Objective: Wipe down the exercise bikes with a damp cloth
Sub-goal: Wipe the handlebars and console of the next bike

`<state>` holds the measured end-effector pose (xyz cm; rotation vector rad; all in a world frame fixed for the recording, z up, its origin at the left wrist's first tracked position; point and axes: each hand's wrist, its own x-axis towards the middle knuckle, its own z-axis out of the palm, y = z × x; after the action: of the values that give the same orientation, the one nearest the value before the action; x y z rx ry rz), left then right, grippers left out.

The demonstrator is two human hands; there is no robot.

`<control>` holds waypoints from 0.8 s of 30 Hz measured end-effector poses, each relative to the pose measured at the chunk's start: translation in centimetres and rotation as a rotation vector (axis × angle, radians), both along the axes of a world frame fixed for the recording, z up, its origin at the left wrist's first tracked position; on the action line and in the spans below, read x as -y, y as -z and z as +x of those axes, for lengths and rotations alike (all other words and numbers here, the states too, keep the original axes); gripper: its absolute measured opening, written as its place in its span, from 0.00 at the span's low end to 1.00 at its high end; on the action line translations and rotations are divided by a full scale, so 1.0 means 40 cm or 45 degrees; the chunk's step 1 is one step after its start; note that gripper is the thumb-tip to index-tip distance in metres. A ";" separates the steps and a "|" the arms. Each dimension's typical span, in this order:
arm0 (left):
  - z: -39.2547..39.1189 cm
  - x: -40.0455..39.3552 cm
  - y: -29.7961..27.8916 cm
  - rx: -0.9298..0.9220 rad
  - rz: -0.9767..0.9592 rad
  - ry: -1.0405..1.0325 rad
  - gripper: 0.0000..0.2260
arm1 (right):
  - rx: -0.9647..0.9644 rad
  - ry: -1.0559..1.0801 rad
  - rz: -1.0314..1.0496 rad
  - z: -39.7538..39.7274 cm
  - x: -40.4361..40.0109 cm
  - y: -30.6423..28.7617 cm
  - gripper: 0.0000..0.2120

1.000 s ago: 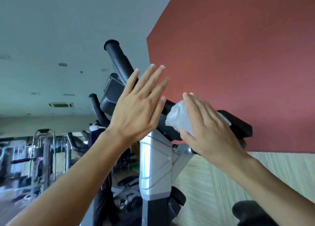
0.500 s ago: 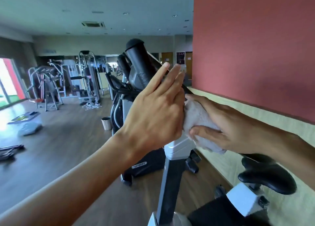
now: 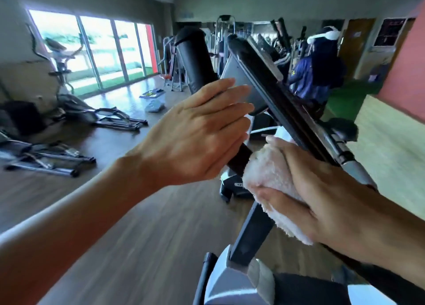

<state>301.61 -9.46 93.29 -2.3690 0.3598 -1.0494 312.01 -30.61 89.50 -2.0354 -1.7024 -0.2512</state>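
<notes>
The right hand (image 3: 326, 196) is curled round a white cloth (image 3: 271, 178) and pinches it, thumb under and fingers over. It presses the cloth on the low end of the black bar (image 3: 197, 63) of the bike. The left hand (image 3: 197, 134) is flat, with straight fingers laid on the same bar, and holds nothing. The bar is long and thin. It runs from the cloth, at about 4 o'clock in the picture, up toward 11 o'clock, where its round top sticks out past the left fingers. So the part not yet wiped lies up and to the left of the cloth, and the left hand sits right on that path. I think the cloth needs to slide up along the bar, and the left hand will have to lift off first. The screen (image 3: 264, 79) of the bike leans just beside the bar, at 1 o'clock from the cloth. The right hand is the nearer one to it.
</notes>
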 end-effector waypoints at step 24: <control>0.024 0.204 0.037 0.076 -0.455 -0.776 0.17 | -1.006 -0.606 0.117 0.191 0.087 -0.042 0.17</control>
<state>302.56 -17.63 91.81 -2.4854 -0.5891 -0.9301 319.65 -34.08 91.18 -1.3189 -1.5268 0.5503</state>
